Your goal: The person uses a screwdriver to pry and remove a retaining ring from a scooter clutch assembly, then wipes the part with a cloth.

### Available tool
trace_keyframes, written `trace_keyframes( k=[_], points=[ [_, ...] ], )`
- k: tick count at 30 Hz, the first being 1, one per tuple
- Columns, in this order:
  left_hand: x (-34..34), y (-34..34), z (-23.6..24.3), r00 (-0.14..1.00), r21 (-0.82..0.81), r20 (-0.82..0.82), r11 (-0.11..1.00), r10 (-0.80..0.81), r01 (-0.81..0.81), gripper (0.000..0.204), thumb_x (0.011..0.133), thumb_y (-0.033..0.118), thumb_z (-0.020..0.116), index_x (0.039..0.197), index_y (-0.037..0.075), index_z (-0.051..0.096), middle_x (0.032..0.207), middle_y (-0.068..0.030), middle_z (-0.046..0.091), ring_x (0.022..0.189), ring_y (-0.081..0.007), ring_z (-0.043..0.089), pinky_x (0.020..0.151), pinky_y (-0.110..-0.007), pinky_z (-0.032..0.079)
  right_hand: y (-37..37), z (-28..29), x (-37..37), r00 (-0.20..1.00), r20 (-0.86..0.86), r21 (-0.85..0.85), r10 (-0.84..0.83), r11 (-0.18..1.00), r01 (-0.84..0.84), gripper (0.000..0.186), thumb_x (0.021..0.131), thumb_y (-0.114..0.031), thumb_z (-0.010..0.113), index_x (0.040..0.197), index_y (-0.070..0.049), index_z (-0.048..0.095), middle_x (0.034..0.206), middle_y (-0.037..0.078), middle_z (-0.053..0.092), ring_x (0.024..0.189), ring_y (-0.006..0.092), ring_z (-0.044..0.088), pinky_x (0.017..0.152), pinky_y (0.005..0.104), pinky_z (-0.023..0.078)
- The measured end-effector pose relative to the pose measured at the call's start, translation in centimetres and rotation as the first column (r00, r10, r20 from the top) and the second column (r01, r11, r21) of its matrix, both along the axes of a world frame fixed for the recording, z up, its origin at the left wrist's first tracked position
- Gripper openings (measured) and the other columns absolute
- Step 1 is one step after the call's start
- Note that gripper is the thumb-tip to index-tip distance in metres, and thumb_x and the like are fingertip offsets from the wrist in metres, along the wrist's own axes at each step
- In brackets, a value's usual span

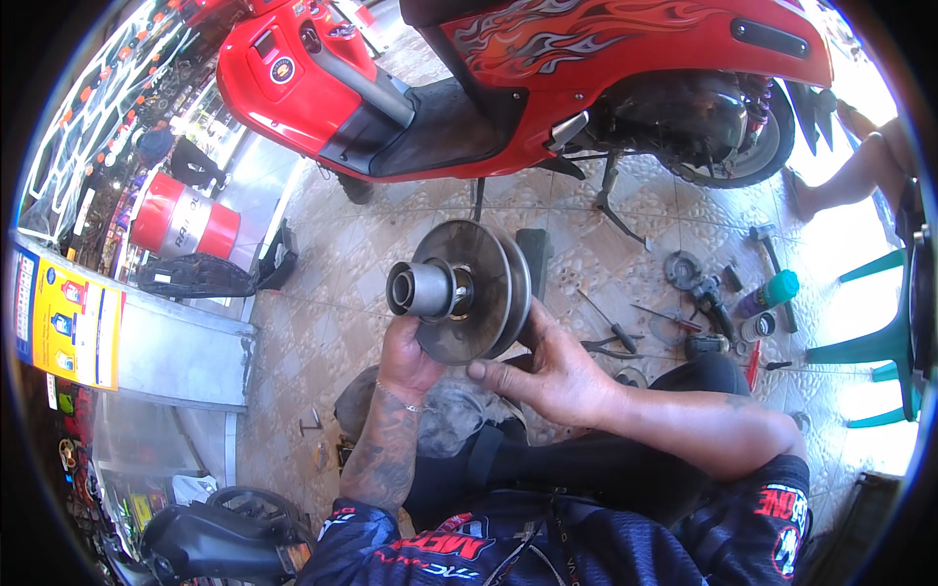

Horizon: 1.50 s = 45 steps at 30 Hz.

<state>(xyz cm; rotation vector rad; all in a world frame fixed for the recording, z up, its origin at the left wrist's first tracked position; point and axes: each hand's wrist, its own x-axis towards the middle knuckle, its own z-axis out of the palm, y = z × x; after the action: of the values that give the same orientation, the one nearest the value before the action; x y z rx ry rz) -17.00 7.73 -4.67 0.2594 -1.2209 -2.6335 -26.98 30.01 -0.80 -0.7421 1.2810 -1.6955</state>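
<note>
In front of me I hold a scooter's drive pulley, two grey metal discs with a gap between them and a hollow hub collar facing up and to the left. My left hand grips its lower left side, fingers mostly hidden behind the collar and disc. On the lower right, my right hand is curled around the discs' rim, its thumb by the front edge and its fingertips out of sight behind. A grey rag lies under my hands by my legs.
A red scooter stands ahead on its stand. On the tiled floor to the right lie a screwdriver, pliers, a hammer, a power tool and a teal-capped bottle. A red-and-white drum is at left, a green chair at right beside another person's leg.
</note>
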Motion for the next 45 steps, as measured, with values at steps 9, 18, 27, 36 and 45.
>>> trace_keyframes(
  k=[9, 18, 27, 36, 45],
  points=[
    [-0.2, -0.1, 0.1, 0.993, -0.077, 0.102, 0.996, 0.058, -0.05, 0.047, 0.102, 0.024, 0.06, 0.141, -0.001, 0.053, 0.134, -0.0128, 0.065, 0.121, -0.0242, 0.064, 0.106, -0.042, 0.051, 1.1, 0.9, -5.3, 0.88, -0.348, 0.38, 0.322, 0.907, -0.182, 0.091, 0.093, -0.062, 0.064, 0.149, 0.005, 0.039, 0.135, 0.027, 0.061, 0.123, 0.0354, 0.063, 0.107, 0.0457, 0.047],
    [-0.8, 2.9, -0.9, 0.993, 0.049, 0.116, 0.999, -0.022, 0.016, 0.043, 0.103, 0.024, 0.06, 0.14, 0.001, 0.054, 0.131, -0.0126, 0.066, 0.118, -0.0239, 0.065, 0.105, -0.041, 0.051, 0.7, -0.7, -9.3, 0.968, 0.251, 0.177, 0.004, 0.983, -0.05, 0.061, 0.1, -0.028, 0.061, 0.147, 0.008, 0.045, 0.125, 0.023, 0.064, 0.111, 0.0294, 0.067, 0.094, 0.0411, 0.057],
    [-0.6, 1.4, 0.6, 0.998, 0.034, 0.004, 0.998, -0.058, 0.058, 0.051, 0.104, 0.034, 0.057, 0.143, 0.001, 0.051, 0.139, -0.0164, 0.061, 0.127, -0.029, 0.061, 0.11, -0.046, 0.049, 0.7, 1.2, -4.9, 0.928, 0.282, 0.079, -0.243, 0.97, 0.23, 0.052, 0.095, -0.017, 0.06, 0.139, 0.011, 0.053, 0.119, 0.019, 0.067, 0.099, 0.0268, 0.071, 0.088, 0.0387, 0.06],
    [-1.1, 1.4, 2.9, 0.994, 0.084, -0.088, 0.994, -0.06, 0.068, 0.055, 0.104, 0.038, 0.056, 0.147, 0.006, 0.048, 0.147, -0.0139, 0.055, 0.135, -0.0304, 0.055, 0.112, -0.049, 0.047, 0.5, 2.1, -3.4, 0.803, 0.432, 0.036, -0.409, 0.898, 0.438, 0.047, 0.097, -0.017, 0.057, 0.137, 0.008, 0.053, 0.119, 0.017, 0.065, 0.103, 0.0269, 0.07, 0.09, 0.0388, 0.06],
    [-0.7, 0.5, -0.2, 0.998, 0.016, 0.069, 1.0, -0.001, 0.0, 0.05, 0.099, 0.03, 0.064, 0.14, 0.001, 0.054, 0.132, -0.0146, 0.065, 0.12, -0.027, 0.065, 0.105, -0.045, 0.054, 0.3, 0.8, -2.7, 0.911, 0.341, 0.001, -0.231, 0.97, 0.245, 0.067, 0.093, -0.009, 0.07, 0.146, 0.006, 0.032, 0.13, 0.023, 0.058, 0.116, 0.0285, 0.064, 0.095, 0.0402, 0.06]
  ],
)
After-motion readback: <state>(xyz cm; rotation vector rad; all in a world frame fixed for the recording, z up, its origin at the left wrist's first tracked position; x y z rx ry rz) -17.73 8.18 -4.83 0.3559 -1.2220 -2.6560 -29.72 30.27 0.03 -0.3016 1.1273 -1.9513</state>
